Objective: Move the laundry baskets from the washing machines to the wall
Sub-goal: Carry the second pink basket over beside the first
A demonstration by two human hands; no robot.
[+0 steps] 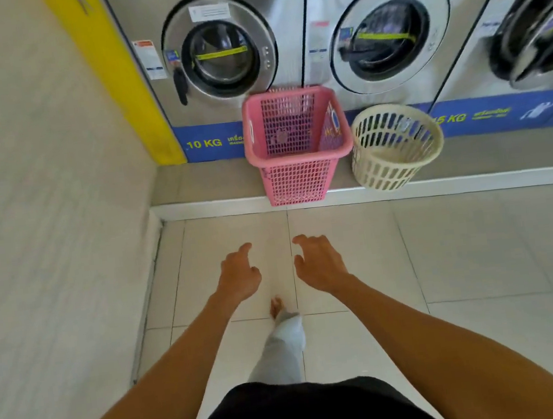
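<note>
A pink rectangular mesh laundry basket [299, 179] stands on the raised step in front of the washing machines [226, 53], between the first two doors. Beside it on the right sits a round cream slatted basket [387, 169], touching or nearly touching it. Both look empty. My left hand [239, 275] and my right hand [319, 263] reach forward side by side over the tiled floor, well short of the pink basket. Each hand has curled, spread fingers and holds nothing.
A pale wall [43, 201] runs along the left with a yellow panel [122, 75] at its far end. A white curb [438, 187] edges the step. White floor tiles [480, 255] stretch right. My bare foot [276, 307] and grey trouser leg are below the hands.
</note>
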